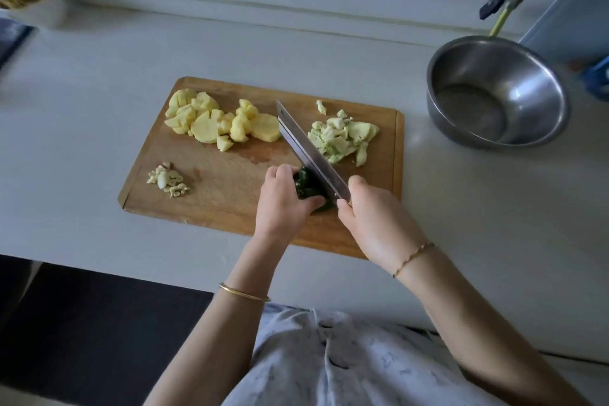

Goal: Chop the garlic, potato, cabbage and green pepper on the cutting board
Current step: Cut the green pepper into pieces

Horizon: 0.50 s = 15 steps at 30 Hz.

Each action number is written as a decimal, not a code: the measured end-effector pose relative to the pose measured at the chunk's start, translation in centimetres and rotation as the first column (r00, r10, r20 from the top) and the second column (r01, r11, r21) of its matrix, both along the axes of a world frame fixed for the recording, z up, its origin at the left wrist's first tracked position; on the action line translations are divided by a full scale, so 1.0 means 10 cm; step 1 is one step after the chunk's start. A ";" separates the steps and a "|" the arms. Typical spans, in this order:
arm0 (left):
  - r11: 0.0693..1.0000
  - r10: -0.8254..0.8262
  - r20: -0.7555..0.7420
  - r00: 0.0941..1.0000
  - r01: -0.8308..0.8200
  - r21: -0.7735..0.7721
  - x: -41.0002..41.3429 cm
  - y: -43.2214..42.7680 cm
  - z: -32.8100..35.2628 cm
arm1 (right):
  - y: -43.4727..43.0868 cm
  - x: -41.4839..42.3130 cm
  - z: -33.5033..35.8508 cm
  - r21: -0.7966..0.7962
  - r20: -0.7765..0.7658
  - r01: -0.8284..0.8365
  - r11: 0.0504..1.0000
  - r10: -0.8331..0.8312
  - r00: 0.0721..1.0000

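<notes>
Both forearms (214, 339) are bare. Behind the fingers of the left hand (280, 204), a little past the wrist, sits a plain gold bangle (244, 293), a thin, smooth, closed ring. Behind the fingers of the right hand (372, 217), right at the wrist, lies a fine gold chain bracelet (413, 257) with small links and longer bar-like sections. Farther back from both sets of fingers, the person wears a loose, pale grey-white garment (346, 362) printed with faint darker grey marks. The cloth shows soft folds and creases.
</notes>
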<state>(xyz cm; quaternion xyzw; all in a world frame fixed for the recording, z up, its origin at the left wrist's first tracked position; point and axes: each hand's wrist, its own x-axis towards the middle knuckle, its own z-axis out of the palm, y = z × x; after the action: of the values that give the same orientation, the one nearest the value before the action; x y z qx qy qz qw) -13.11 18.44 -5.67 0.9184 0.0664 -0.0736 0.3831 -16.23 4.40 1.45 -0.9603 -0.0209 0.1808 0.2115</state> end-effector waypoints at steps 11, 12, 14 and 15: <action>0.999 0.018 -0.002 1.000 -0.018 0.029 -0.01 -0.04 -0.01 | -0.05 0.05 0.02 -0.016 -0.104 -0.001 1.000 0.000 0.995; 0.999 0.016 0.002 1.000 -0.016 0.036 0.00 -0.04 -0.01 | -0.05 0.08 0.04 -0.013 -0.125 0.003 1.000 -0.004 0.992; 0.999 0.020 0.004 1.000 -0.020 0.042 -0.01 -0.04 -0.01 | -0.05 0.15 0.09 0.001 -0.161 0.012 1.000 -0.012 0.987; 0.999 0.025 0.003 1.000 -0.025 0.041 -0.01 -0.04 -0.01 | -0.05 0.16 0.10 0.009 -0.170 0.018 1.000 -0.016 0.985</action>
<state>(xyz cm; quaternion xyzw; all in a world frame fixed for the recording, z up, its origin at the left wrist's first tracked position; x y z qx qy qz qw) -13.20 18.04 -5.76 0.9252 0.0788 -0.0662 0.3652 -14.59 3.94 2.46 -0.9404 0.0043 0.2601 0.2189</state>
